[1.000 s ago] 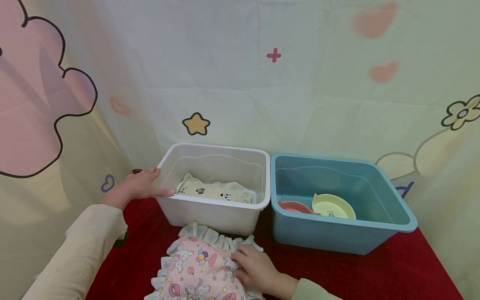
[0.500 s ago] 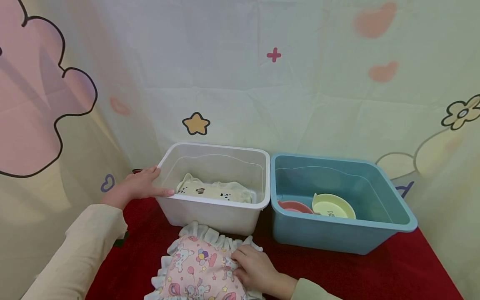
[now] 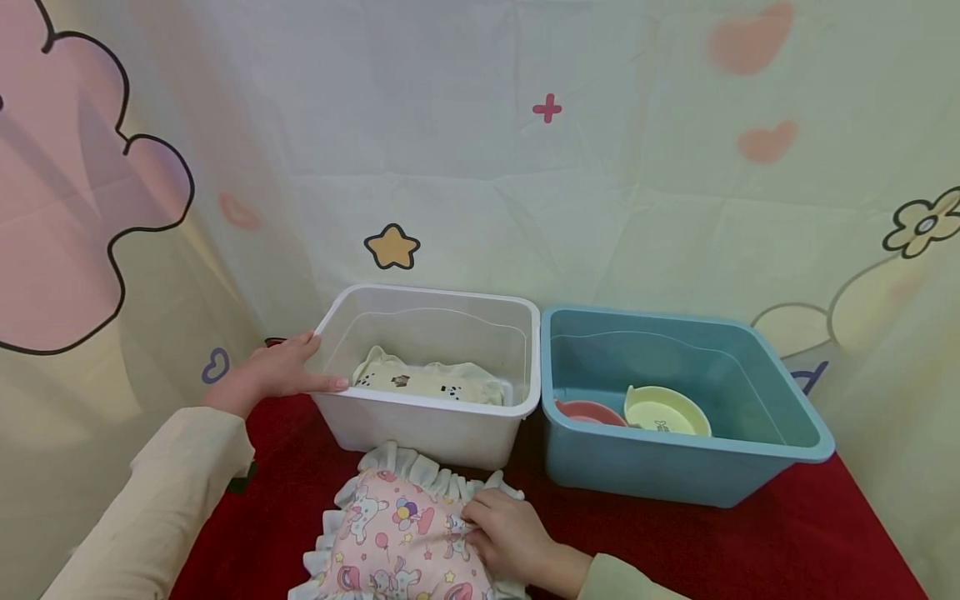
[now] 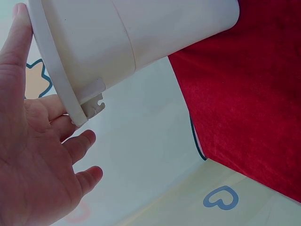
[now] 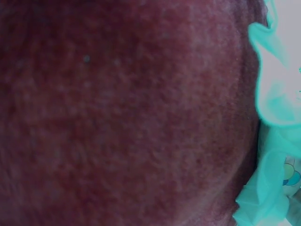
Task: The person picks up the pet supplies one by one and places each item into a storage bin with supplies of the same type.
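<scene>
My left hand (image 3: pixel 279 373) rests on the left front corner of a white plastic bin (image 3: pixel 420 429), thumb and fingers spread along its rim. In the left wrist view, the fingers (image 4: pixel 84 181) are loosely extended beside the bin's rim (image 4: pixel 52 61). My right hand (image 3: pixel 513 537) grips the right side of a pink printed pillow (image 3: pixel 408 533) with a white frilled edge, which lies in front of the white bin. The right wrist view shows the pillow's frill (image 5: pixel 270 188) at its right edge, tinted teal. Part of the pillow runs out of the head view.
Inside the white bin lies a cream frilled cloth item (image 3: pixel 427 382) with small prints. To its right stands a blue bin (image 3: pixel 675 467), holding a yellow dish (image 3: pixel 666 410) and a red dish (image 3: pixel 592 412). Red cloth (image 3: pixel 637 550) covers the table; a printed curtain (image 3: pixel 465 217) hangs behind.
</scene>
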A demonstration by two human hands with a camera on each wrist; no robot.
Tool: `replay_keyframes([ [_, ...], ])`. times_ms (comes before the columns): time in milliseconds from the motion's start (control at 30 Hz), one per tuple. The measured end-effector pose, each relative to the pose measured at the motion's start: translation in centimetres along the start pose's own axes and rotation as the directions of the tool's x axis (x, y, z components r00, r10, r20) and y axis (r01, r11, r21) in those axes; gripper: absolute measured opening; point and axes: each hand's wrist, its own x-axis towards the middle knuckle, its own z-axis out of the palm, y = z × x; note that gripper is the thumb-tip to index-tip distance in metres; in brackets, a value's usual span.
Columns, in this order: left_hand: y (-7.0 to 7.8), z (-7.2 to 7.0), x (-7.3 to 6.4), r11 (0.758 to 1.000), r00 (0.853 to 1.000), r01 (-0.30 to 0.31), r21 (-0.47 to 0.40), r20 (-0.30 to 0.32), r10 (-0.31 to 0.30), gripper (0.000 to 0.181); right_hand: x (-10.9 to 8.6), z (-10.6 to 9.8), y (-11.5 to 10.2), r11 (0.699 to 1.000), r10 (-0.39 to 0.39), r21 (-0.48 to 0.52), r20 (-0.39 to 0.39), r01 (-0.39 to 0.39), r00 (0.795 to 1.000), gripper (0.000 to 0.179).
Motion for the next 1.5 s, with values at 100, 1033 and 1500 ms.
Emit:
replay_keyframes([
  [100,0.1,0.0,0.0,1.0,1.0,-0.003,0.003,-0.002,0.003,0.108,0.1,0.0,0.0,1.0,-0.006,-0.008,-0.007,0.006,1.0,0.009],
  [1033,0.0,-0.2,0.0,0.999,0.999,0.015,-0.028,0.03,-0.014,0.112,0.1,-0.7,0.1,0.994,0.035,0.102,-0.01,-0.033,0.999,0.007],
  [1500,-0.1,0.0,0.0,0.999,1.0,0.012,-0.037,0.021,-0.012,0.111,0.1,-1.1,-0.1,0.993,0.025,0.121,-0.055,-0.018,0.998,0.006],
])
